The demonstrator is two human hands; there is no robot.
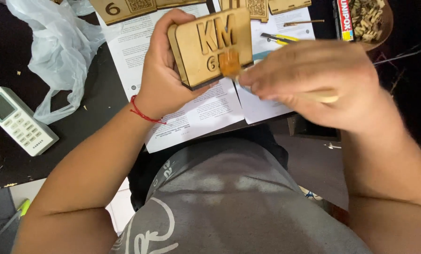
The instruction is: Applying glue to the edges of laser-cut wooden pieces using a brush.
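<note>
My left hand [161, 70] grips a thin rectangular wooden plaque [196, 51] with raised cut-out letters and a number, holding it tilted above the table's front edge. My right hand [314, 80] is closed around a small brush with a pale handle [325, 98]. Its amber bristles [229, 63] touch the plaque's face near the lower middle. The right hand is blurred. A red thread bracelet [142, 113] circles my left wrist.
White printed paper sheets [201, 113] cover the dark table [97, 103]. A white remote control [17, 121] and a crumpled clear plastic bag [55, 42] lie at left. More wooden plaques [121, 9], a yellow cutter [278, 38] and a bowl of wood scraps [368, 19] sit at the back.
</note>
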